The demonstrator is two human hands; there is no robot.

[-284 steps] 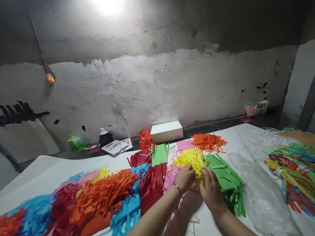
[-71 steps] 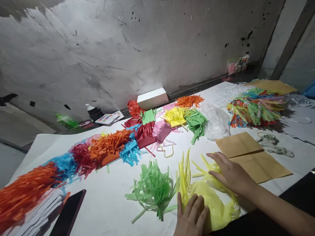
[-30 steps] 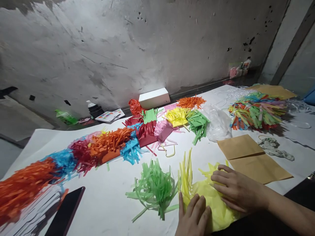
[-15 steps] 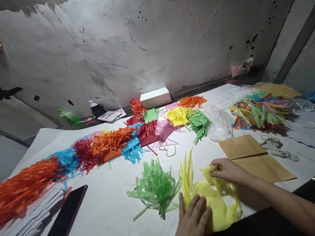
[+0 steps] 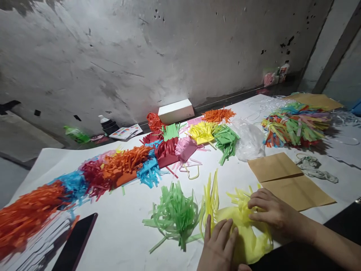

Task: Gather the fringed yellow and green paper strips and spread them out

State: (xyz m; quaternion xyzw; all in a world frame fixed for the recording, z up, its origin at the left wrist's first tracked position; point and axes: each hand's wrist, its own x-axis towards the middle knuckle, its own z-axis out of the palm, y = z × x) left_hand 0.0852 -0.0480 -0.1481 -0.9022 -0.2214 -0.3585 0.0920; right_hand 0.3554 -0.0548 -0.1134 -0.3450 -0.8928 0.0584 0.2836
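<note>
Yellow fringed tissue paper (image 5: 234,216) lies spread near the front edge of the table, its cut strips pointing away from me. My left hand (image 5: 218,241) rests flat on its near left part, fingers spread. Over the right part of the sheet is my right hand (image 5: 270,210), fingers apart and bent, the tips touching the yellow strips. A loose bunch of green tissue strips (image 5: 177,212) sits just left of the yellow paper. Beyond my right hand are brown paper pieces (image 5: 293,184).
Fringed paper bundles (image 5: 126,165) in several colours run along the left and back. A phone (image 5: 77,241) lies front left. At the back stand a white box (image 5: 176,111) and a clear plastic bag (image 5: 249,141). A multicoloured strip bundle (image 5: 297,128) and a crumpled glove (image 5: 316,167) are right.
My right hand has gone from pinching the raised yellow paper to lying over it with fingers apart. The yellow strips there have spread out. My left hand stays on the sheet.
</note>
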